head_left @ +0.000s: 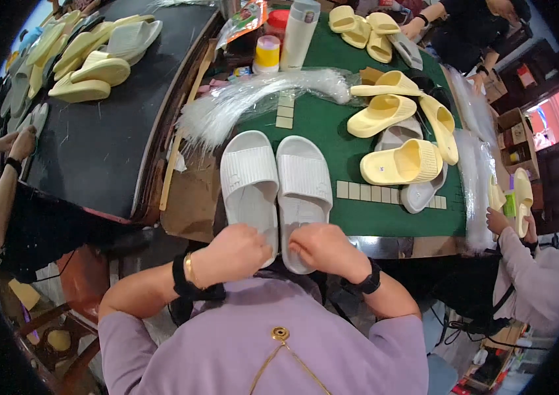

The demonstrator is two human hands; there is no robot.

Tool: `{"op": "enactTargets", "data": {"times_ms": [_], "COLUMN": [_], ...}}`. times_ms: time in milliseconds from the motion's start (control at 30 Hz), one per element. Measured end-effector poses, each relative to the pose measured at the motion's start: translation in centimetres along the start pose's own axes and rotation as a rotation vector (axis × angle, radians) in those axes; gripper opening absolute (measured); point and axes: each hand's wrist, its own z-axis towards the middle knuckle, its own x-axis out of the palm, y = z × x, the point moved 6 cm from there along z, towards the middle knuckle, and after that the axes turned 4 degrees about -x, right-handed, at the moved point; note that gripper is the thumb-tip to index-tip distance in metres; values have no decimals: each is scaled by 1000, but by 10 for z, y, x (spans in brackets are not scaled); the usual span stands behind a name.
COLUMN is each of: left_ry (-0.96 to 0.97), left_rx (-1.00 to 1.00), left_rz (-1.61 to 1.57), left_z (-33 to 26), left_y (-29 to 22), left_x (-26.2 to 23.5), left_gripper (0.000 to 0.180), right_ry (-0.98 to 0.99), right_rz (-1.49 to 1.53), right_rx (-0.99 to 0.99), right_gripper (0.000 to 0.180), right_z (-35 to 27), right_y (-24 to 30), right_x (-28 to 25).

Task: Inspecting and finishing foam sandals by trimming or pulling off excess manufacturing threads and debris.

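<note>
Two light grey slide sandals, a left one [248, 155] and a right one [303, 160], lie side by side in front of me, toes away and ribbed straps on top. My left hand [234, 251] closes on the heel end of the left sandal, fingers curled inward. At the heel of the right sandal my right hand [327, 249] is likewise curled, thumb and fingers over its edge. Both heels come over the near edge of the table, close to my body. The fingertips are partly hidden.
Yellow slides [401, 163] and grey ones pile on the green tabletop [358, 227] at the right. Clear plastic strips [259, 99] lie beyond my sandals, near a white bottle [300, 33]. More slides [98, 69] cover the dark table at the left. Co-workers' hands show at both sides.
</note>
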Motion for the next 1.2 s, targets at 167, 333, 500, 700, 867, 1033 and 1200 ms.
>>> {"op": "enactTargets", "data": {"times_ms": [167,333,500,700,867,1033,1200], "left_ry": [-133,-319,-483,-650,-393,-400,-439], "left_rx": [-304,-471,-416,-778,-1010,-1054,-986], "left_rz": [71,71,-232,-12,71,23,24], "left_z": [14,17,10,-1,17,20,23], "left_y": [42,63,62,134,183,191,185], "left_x": [12,5,-20,-47,-24,-12,-18], "left_gripper": [14,8,15,16,39,28,22], "right_ry": [-259,-376,-489,-710,-634,-613,-662], "right_rz": [-24,-46,150,127,15,109,65], "right_rx": [112,66,74,358,558,539,450], "right_gripper": [16,29,17,17,34,30,23], "right_z": [15,21,13,23,49,69,68], "right_y": [-19,-18,-27,-79,-170,-179,-177], "right_x": [-12,-16,-34,-75,-63,-46,-53]}}
